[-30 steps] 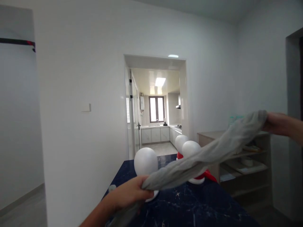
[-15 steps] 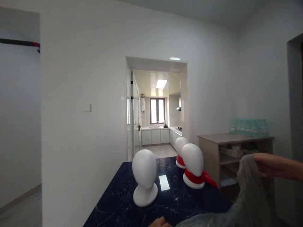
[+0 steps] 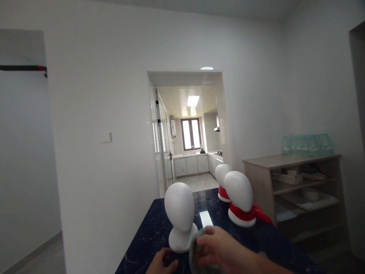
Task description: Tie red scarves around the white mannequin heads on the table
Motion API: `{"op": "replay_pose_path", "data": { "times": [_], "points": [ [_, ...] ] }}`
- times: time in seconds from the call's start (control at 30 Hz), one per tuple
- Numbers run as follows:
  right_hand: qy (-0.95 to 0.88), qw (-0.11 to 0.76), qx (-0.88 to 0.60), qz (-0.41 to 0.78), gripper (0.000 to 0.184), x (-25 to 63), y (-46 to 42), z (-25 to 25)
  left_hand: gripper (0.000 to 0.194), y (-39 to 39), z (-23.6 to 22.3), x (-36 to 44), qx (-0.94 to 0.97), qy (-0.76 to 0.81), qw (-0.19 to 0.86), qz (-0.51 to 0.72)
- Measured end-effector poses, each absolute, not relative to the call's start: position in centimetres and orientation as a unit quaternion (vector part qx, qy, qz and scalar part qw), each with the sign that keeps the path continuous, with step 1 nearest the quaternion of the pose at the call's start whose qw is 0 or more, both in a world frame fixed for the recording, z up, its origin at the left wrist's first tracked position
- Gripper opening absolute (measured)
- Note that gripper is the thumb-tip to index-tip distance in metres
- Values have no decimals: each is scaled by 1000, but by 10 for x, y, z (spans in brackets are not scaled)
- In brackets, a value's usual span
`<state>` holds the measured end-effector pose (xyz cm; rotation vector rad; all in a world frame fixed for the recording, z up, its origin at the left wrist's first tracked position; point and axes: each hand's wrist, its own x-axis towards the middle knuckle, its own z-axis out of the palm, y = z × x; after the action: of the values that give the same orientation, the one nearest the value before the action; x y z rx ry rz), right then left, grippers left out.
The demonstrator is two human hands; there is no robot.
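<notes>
A plain white mannequin head (image 3: 180,207) stands upright on the dark blue table, nearest to me. My right hand (image 3: 218,247) is closed on a bunched grey cloth (image 3: 194,253), just in front and to the right of the head's base. Part of this cloth is hidden behind the fingers and below the picture's edge. At the left of the base is my left hand (image 3: 163,262), thumb and forefinger apart, with nothing visible between them; its lower part is cut off. Farther right stand two more white heads, a nearer one (image 3: 238,190) and a farther one (image 3: 222,174), each with a red cloth (image 3: 242,214) round its neck.
The marble-patterned table (image 3: 145,232) reaches toward a kitchen doorway. On the right is a wooden shelf unit (image 3: 258,171) with several green-tinted bottles (image 3: 309,145) on top and trays and papers inside. A white wall (image 3: 105,95) rises on the left.
My right hand has come left and down from the far right, bringing the stretched grey cloth to the nearest head. My left hand has shifted left, beside its base. The view has tilted slightly.
</notes>
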<state>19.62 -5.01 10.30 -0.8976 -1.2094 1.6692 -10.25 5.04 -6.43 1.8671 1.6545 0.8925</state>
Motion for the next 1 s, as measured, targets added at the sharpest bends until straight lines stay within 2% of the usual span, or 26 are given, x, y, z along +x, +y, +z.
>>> {"op": "replay_pose_path", "data": {
  "times": [0.03,0.07,0.13,0.23,0.33,0.4,0.47,0.6,0.73,0.9,1.0],
  "points": [
    [-495,404,-384,667,27,179,-42,81,78,56,-59,-107,652,625,232,362],
    [-538,376,-412,633,20,166,-35,63,89,61,-53,-110,630,636,228,383],
    [-635,333,-448,533,18,155,-23,41,111,70,-42,-106,602,637,243,416],
    [-704,327,-454,438,6,175,-11,39,124,83,-32,-81,587,611,259,464],
    [-673,377,-491,406,20,220,4,47,117,95,-29,-48,597,556,251,521],
    [-649,467,-518,305,26,250,17,40,108,101,-28,-28,593,543,236,545],
    [-637,518,-533,205,29,270,29,24,99,104,-26,-14,578,574,195,547],
    [-648,480,-565,175,26,281,41,-9,92,107,-22,-2,571,600,121,547],
    [-654,464,-567,189,23,273,39,-13,89,114,-11,-15,564,599,146,549],
    [-656,464,-561,201,21,268,30,-3,83,142,26,-78,528,623,141,559],
    [-661,451,-562,209,19,263,24,2,70,162,46,-129,545,593,131,578]
  ]
}}
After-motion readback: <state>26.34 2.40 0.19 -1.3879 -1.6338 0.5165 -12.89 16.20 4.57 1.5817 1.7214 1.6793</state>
